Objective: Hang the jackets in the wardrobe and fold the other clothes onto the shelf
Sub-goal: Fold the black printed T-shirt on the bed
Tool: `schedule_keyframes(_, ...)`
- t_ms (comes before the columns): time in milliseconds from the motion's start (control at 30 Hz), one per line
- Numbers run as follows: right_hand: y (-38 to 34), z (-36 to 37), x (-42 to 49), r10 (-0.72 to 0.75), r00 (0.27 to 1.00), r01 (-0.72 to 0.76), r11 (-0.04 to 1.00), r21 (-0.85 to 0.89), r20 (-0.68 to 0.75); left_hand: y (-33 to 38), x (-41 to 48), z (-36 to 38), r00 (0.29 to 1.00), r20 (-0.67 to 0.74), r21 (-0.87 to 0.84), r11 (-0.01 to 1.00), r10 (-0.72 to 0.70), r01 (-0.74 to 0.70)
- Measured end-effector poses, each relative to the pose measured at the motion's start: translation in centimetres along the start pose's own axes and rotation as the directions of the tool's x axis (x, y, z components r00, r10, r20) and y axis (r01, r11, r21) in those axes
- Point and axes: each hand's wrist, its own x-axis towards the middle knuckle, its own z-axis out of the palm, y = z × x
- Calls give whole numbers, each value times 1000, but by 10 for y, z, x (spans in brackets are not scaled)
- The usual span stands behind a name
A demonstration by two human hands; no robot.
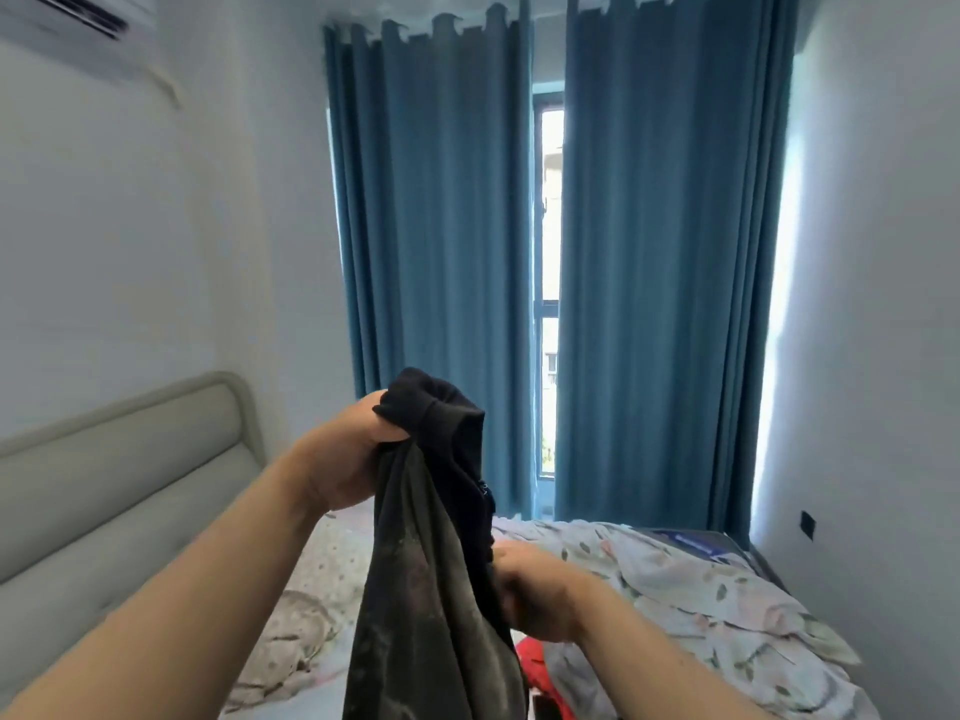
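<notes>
Over the bed (pixel 675 579), left hand (pixel 349 462) clutches the black garment (pixel 426 574) high, right hand (pixel 540 592) lower.

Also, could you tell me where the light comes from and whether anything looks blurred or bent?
Head view: daylight enters between the blue curtains and glares on the right wall; the air conditioner is smeared; the wide lens bows the edges; the dark garment shows little detail.

A bedroom in a home, this was: a rumpled, floral-sheeted bed (pixel 675 579) sprawled from 6 to 4 o'clock, its padded headboard (pixel 119 475) at 9, long blue curtains (pixel 654 252) framing a window (pixel 550 226) at 12, an air conditioner (pixel 78 13) up at 11.
</notes>
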Motion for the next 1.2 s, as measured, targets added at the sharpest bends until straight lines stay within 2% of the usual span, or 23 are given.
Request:
schedule_keyframes(133,-22,5,-7,-201,977,187,970,-157,-75,28,-47,-24,978,-199,158,987,61,-30)
schedule_keyframes(267,-59,13,-7,-348,913,250,889,-384,-211,48,-93,-53,893,-439,389,917,103,86)
schedule_keyframes(333,-79,20,-5,-406,880,259,844,-469,-246,58,-113,-62,832,-532,527,830,155,182)
schedule_keyframes(400,-98,26,-3,-472,835,253,787,-563,-285,69,-129,-70,762,-607,646,699,228,306)
schedule_keyframes(467,-118,33,-5,-542,785,255,725,-640,-301,82,-147,-77,729,-620,731,549,289,404)
schedule_keyframes(567,-148,36,-13,-607,760,269,619,-738,-232,103,-169,-83,694,-656,749,361,295,555)
schedule_keyframes(633,-167,33,-20,-607,776,256,551,-794,-171,114,-180,-83,658,-700,714,297,277,634)
schedule_keyframes(667,-177,30,-24,-599,788,255,531,-808,-145,119,-185,-83,647,-716,698,296,262,652)
schedule_keyframes(733,-195,24,-30,-563,820,266,534,-802,-103,128,-193,-84,639,-736,672,361,224,647)
schedule_keyframes(833,-216,18,-43,-509,855,288,620,-730,-95,138,-200,-84,600,-761,637,463,248,617)
schedule_keyframes(900,-226,16,-49,-489,868,331,694,-639,-81,140,-199,-82,560,-777,620,498,287,606)
schedule_keyframes(933,-230,14,-50,-495,866,346,699,-626,-74,140,-199,-80,552,-777,622,508,303,596)
schedule_keyframes(1033,-234,5,-51,-591,805,390,594,-704,-53,140,-197,-76,540,-777,618,548,323,563)
schedule_keyframes(1100,-231,-2,-47,-642,764,412,564,-716,-65,140,-198,-74,520,-777,625,539,355,565)
schedule_keyframes(1200,-219,-11,-36,-683,719,389,549,-740,-130,141,-196,-70,503,-729,679,401,465,615)
